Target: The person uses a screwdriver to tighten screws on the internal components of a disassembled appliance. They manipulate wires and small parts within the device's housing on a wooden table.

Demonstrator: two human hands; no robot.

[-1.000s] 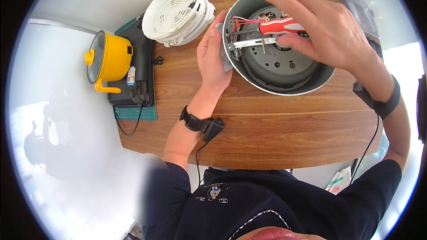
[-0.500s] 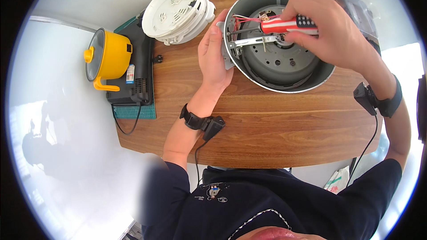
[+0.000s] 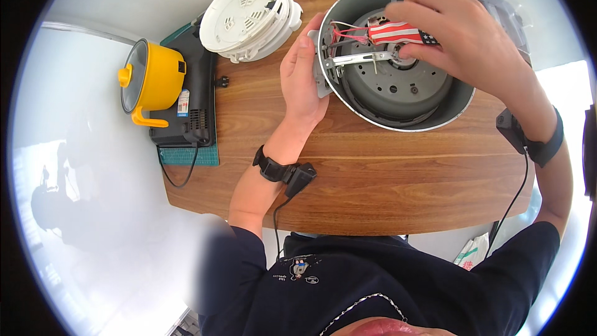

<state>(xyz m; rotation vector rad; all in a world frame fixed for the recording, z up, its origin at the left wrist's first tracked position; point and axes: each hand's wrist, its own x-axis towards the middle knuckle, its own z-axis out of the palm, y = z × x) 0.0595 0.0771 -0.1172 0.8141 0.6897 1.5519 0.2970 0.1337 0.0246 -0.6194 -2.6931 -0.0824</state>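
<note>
A round grey metal appliance housing (image 3: 457, 109), perhaps of a rice cooker, lies with its open side up at the table's far edge. My left hand (image 3: 302, 81) braces its left wall, beside a light bracket, with the thumb near the rim. Over the housing, my right hand (image 3: 472, 43) grips a screwdriver (image 3: 398, 32) by its red-and-white striped handle with dark starred end. The shaft points left, toward the inner wall; its tip is hidden among pink and white wires (image 3: 341, 30). Below the handle runs a silver metal lever (image 3: 360, 59).
Left of the housing stands a stack of white plastic parts (image 3: 239, 18). Farther left, a yellow pot (image 3: 163, 78) with a lid leans by a black appliance (image 3: 199, 96) on a green mat (image 3: 202, 155). A clear plastic container (image 3: 497, 9) sits at the far right. Cables hang from both wrist straps.
The housing and my left hand have shifted slightly right. My right fingers have lifted and regripped around the screwdriver, whose handle has turned and tilts differently.
</note>
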